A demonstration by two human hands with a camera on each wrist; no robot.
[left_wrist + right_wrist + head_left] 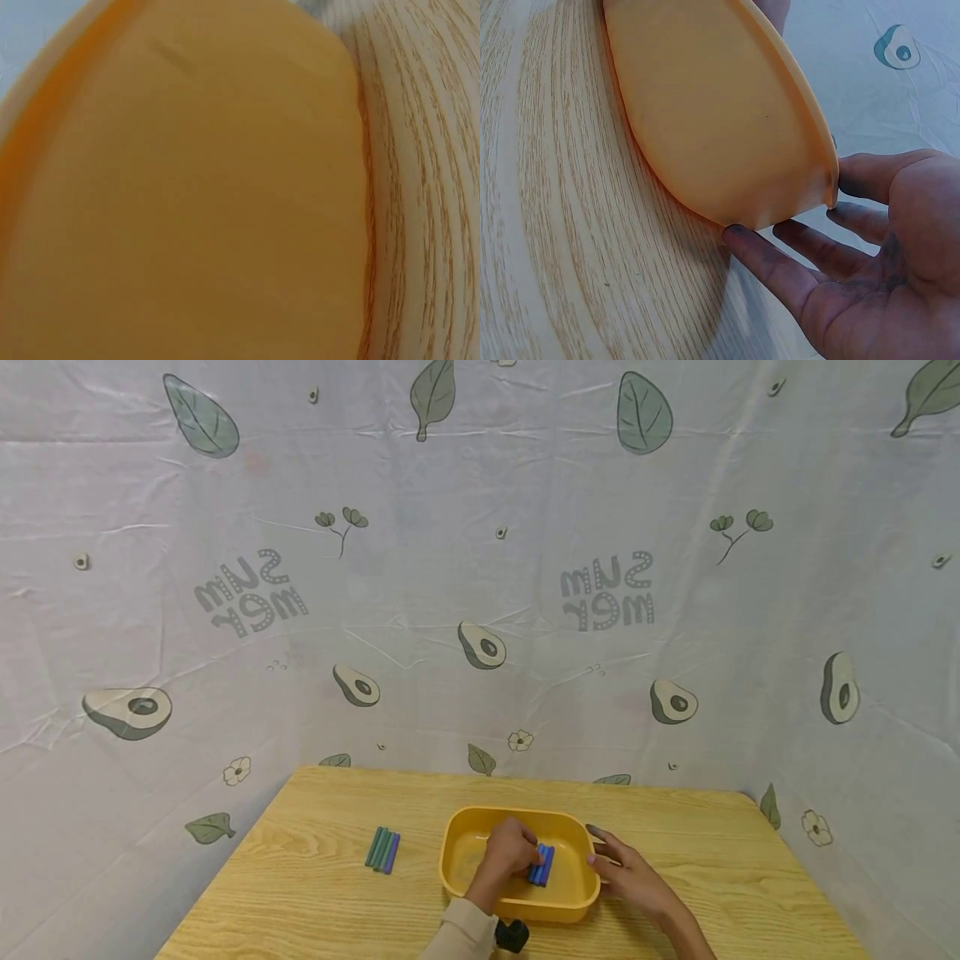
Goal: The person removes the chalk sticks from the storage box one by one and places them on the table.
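Observation:
A yellow plastic bin [577,906] stands on the wooden table, with several blue sticks [546,867] side by side on its floor. Reaching into it from the front, my left hand [512,846] has bent fingers whose tips pinch at the left end of the blue row; the thumb is hidden behind the hand. My right hand [628,877] is at the bin's right end. In the right wrist view its thumb touches the rim and its spread fingers [769,262] rest along the outer wall. Only the bin's outer side [195,187] and table show in the left wrist view.
Left of the bin, green sticks [379,848] and a purple stick [392,853] lie in a row on the table [322,810]. Behind the table's far edge hangs a pale curtain [420,568] printed with avocados and leaves.

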